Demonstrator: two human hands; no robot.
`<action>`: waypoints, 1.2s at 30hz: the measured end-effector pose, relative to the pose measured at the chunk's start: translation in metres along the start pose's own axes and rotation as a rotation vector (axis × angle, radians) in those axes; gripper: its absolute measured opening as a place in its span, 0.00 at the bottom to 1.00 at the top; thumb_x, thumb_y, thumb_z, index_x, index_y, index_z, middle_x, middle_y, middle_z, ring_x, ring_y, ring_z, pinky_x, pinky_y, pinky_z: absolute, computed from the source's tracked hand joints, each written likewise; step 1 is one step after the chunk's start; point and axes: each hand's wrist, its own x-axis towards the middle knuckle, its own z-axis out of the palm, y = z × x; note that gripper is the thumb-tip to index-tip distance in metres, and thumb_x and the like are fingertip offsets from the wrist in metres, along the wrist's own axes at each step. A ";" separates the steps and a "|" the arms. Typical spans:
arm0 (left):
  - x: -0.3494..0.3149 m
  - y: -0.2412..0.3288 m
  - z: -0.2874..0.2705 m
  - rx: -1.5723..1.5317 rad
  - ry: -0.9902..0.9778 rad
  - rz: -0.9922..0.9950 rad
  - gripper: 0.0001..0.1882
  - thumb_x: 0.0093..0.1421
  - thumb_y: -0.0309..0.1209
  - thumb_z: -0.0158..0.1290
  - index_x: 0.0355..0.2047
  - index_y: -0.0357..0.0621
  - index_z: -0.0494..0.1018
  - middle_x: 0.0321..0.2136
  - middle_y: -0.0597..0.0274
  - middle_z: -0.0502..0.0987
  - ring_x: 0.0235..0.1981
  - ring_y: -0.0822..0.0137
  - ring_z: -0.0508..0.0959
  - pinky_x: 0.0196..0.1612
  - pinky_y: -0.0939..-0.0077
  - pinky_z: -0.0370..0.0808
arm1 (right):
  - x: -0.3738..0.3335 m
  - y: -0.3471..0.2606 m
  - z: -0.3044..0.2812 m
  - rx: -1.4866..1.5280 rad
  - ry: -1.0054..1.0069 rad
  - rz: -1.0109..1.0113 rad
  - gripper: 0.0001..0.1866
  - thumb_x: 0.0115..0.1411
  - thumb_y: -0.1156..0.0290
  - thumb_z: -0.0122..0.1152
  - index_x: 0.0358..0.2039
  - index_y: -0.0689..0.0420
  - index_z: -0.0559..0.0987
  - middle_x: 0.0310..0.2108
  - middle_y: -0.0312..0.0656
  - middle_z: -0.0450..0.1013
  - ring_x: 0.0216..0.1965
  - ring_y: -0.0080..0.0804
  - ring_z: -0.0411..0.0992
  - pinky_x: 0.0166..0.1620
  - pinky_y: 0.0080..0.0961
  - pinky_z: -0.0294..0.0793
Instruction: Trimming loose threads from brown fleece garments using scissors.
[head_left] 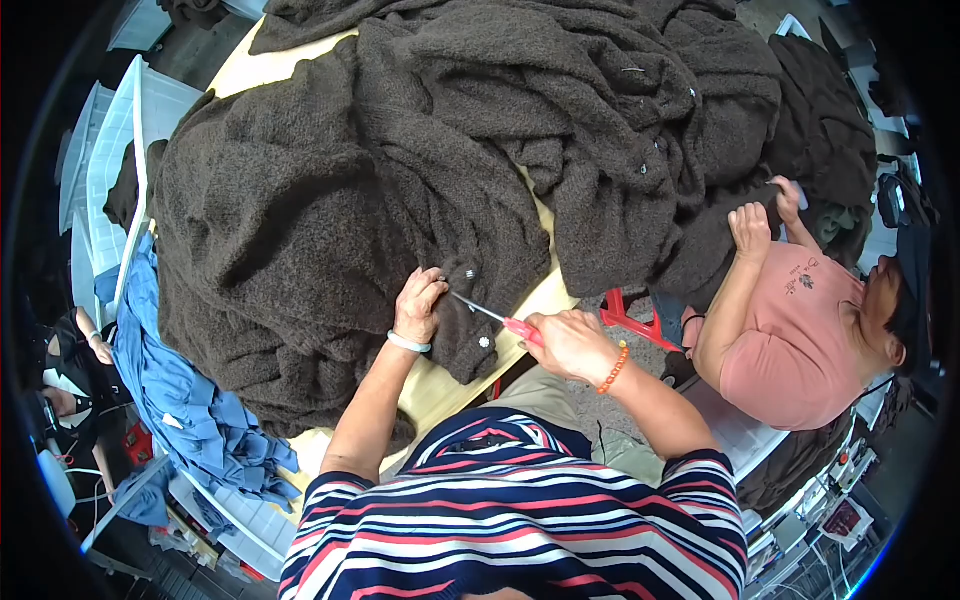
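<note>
A dark brown knit garment (300, 230) lies heaped on the pale yellow table in front of me. My left hand (420, 305) pinches its edge, near a small whitish button (470, 273). A second round white button (484, 342) shows lower on the same edge. My right hand (570, 345) is closed round a red-handled tool (522, 331) with a slim metal shaft, too fine at its end to tell the exact kind. The shaft points left, and its tip meets the knit beside my left fingertips.
More brown knit (600, 120) covers the far side of the table (440, 400). On the right, a co-worker in a pink shirt (800, 340) handles brown cloth. Blue fabric (190, 400) hangs over a white plastic bin (130, 180) at the left. A red frame (640, 320) stands beneath the table.
</note>
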 end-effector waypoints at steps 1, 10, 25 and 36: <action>0.001 0.000 0.000 -0.016 0.009 -0.020 0.13 0.45 0.13 0.52 0.33 0.36 0.75 0.41 0.49 0.76 0.45 0.46 0.77 0.57 0.53 0.71 | -0.006 0.000 -0.004 0.012 -0.054 0.017 0.13 0.60 0.62 0.55 0.36 0.58 0.78 0.28 0.56 0.77 0.34 0.54 0.77 0.41 0.47 0.74; 0.027 0.103 -0.019 0.417 -0.050 -0.205 0.30 0.50 0.39 0.63 0.52 0.43 0.72 0.64 0.51 0.61 0.58 0.51 0.62 0.59 0.55 0.57 | -0.039 0.023 0.017 0.096 0.210 -0.009 0.14 0.57 0.66 0.60 0.43 0.55 0.74 0.26 0.49 0.77 0.29 0.52 0.76 0.35 0.45 0.72; 0.005 0.041 0.012 0.348 -0.186 -0.157 0.24 0.50 0.31 0.61 0.48 0.45 0.73 0.59 0.59 0.67 0.55 0.53 0.67 0.57 0.56 0.64 | -0.008 0.002 0.006 0.057 0.075 0.095 0.14 0.60 0.61 0.56 0.35 0.59 0.76 0.26 0.55 0.77 0.33 0.55 0.77 0.38 0.48 0.75; -0.002 0.037 0.019 0.400 -0.156 -0.131 0.18 0.57 0.34 0.57 0.48 0.48 0.73 0.62 0.60 0.65 0.57 0.52 0.65 0.57 0.54 0.62 | -0.047 0.003 0.021 0.105 -0.180 0.176 0.17 0.60 0.55 0.56 0.40 0.56 0.78 0.33 0.56 0.78 0.40 0.57 0.76 0.45 0.50 0.73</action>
